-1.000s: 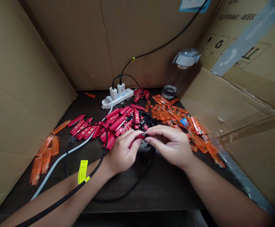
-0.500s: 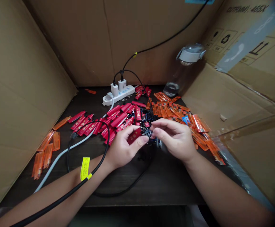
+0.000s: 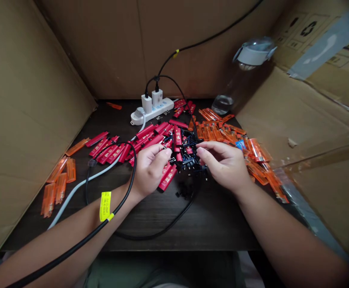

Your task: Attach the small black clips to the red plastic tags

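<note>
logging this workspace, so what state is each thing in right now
Left hand, curled, thumb on top; grip unclear
Right hand, thumb and fingertips close together; grip unclear
Red pieces, loosely heaped
Black parts, loosely heaped
Orange pieces, lying on both sides
Power strip, partly occupied; whether powered unclear
Bottle, capped, filled only near the bottom
Black cable, bent in a loop

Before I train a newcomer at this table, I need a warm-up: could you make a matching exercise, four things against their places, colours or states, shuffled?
1. dark parts
2. power strip
3. bottle
4. tag

A. see-through, lidded
B. bright yellow
C. between the left hand and right hand
D. white, with adapters plugged in

Pairs: 1-C; 2-D; 3-A; 4-B
</note>
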`<state>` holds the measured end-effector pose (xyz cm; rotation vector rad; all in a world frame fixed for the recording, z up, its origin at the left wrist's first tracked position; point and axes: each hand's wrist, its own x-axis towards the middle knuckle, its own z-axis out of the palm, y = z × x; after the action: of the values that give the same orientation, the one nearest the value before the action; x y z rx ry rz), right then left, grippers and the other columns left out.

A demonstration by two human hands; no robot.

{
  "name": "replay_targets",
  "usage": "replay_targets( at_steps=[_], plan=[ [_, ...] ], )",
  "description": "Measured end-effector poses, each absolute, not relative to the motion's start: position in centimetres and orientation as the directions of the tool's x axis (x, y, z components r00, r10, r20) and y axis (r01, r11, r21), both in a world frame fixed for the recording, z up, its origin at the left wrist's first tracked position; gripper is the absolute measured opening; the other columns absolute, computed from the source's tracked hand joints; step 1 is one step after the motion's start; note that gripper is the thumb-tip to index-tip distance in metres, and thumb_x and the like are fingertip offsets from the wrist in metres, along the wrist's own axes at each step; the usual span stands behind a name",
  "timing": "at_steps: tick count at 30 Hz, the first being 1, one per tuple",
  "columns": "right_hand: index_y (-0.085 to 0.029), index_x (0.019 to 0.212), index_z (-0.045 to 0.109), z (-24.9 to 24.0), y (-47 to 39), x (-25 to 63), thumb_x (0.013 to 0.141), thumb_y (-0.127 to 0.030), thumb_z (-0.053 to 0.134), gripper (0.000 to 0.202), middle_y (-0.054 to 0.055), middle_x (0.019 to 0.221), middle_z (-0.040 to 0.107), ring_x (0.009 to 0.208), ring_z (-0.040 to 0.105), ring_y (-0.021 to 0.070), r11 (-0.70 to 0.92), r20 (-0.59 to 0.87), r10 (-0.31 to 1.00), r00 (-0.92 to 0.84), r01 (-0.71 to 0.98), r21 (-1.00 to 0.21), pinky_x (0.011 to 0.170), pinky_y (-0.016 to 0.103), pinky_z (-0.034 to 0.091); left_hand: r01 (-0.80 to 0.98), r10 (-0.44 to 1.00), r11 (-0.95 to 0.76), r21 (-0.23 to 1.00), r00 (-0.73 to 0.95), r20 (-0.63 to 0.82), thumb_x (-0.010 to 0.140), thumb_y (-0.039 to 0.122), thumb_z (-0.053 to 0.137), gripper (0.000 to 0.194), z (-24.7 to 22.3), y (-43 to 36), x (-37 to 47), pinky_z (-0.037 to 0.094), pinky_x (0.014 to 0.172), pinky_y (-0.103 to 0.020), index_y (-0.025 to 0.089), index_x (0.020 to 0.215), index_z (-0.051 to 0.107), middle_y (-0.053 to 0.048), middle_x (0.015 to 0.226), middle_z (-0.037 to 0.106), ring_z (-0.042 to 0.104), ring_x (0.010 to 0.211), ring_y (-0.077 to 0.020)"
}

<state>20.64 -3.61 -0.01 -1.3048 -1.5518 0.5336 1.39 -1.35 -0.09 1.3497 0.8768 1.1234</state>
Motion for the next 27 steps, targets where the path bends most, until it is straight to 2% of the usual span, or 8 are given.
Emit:
replay_targets(
  at_steps=[4,8,14,17,22,27],
  plan=[
    [-0.017,0.086,0.070,-0.2,-3.4,20.9,0.083,-0.027,0.063,0.013,0.004,0.079,0.071,0.068,0.065,0.0151,0.358,0.442,0.897,0.028,0.543,-0.760,0.063,0.028,0.054,-0.205,0.953,-0.027,0.978,0.289,0.087,0.083,0.032,0.048,0.026,0.3,-1.5,1.2,0.018,0.041,-0.023,0.018,0.061,0.046,0.004,0.051,0.034,0.026,0.044,-0.0070],
    [-0.018,0.086,0.070,-0.4,-3.2,20.9,0.085,-0.028,0.061,0.013,0.004,0.078,0.070,0.068,0.064,0.0156,0.385,0.476,0.880,0.003,0.582,-0.716,0.063,0.029,0.053,-0.293,0.932,0.046,0.955,0.355,0.065,0.083,0.037,0.045,0.026,0.2,-1.5,1.0,0.017,0.040,-0.023,0.019,0.064,0.046,0.004,0.050,0.033,0.024,0.042,-0.0079],
    [-0.016,0.091,0.071,-1.5,-3.0,19.8,0.087,-0.022,0.058,0.015,0.008,0.084,0.068,0.075,0.063,0.0171,0.515,0.477,0.841,-0.255,0.647,-0.562,0.070,0.031,0.052,-0.419,0.905,0.196,0.887,0.425,0.001,0.083,0.044,0.042,0.031,0.2,-1.7,1.2,0.018,0.039,-0.021,0.019,0.064,0.043,0.005,0.048,0.031,0.024,0.040,-0.0076],
    [-0.016,0.092,0.071,-1.9,-2.9,19.3,0.088,-0.018,0.055,0.016,0.009,0.085,0.066,0.078,0.062,0.0179,0.538,0.455,0.830,-0.324,0.679,-0.499,0.072,0.032,0.052,-0.461,0.897,0.253,0.851,0.441,-0.027,0.085,0.044,0.040,0.033,0.5,-1.9,1.5,0.020,0.038,-0.020,0.019,0.064,0.043,0.006,0.047,0.030,0.024,0.039,-0.0071],
    [-0.013,0.093,0.071,-2.3,-2.6,19.3,0.087,-0.015,0.054,0.018,0.011,0.085,0.064,0.082,0.060,0.0209,0.478,0.379,0.866,-0.326,0.764,-0.434,0.074,0.034,0.051,-0.414,0.914,0.237,0.879,0.401,-0.058,0.088,0.045,0.039,0.035,0.7,-2.1,1.6,0.024,0.040,-0.021,0.018,0.065,0.044,0.005,0.047,0.033,0.028,0.040,-0.0072],
    [-0.017,0.089,0.072,-2.4,-2.4,19.2,0.085,-0.017,0.059,0.013,0.010,0.086,0.064,0.085,0.060,0.0213,0.427,0.318,0.896,-0.311,0.802,-0.418,0.078,0.035,0.050,-0.348,0.917,0.203,0.915,0.396,-0.053,0.089,0.043,0.040,0.034,0.4,-2.5,1.6,0.025,0.042,-0.021,0.018,0.066,0.045,0.005,0.049,0.033,0.029,0.042,-0.0075]
  ],
)
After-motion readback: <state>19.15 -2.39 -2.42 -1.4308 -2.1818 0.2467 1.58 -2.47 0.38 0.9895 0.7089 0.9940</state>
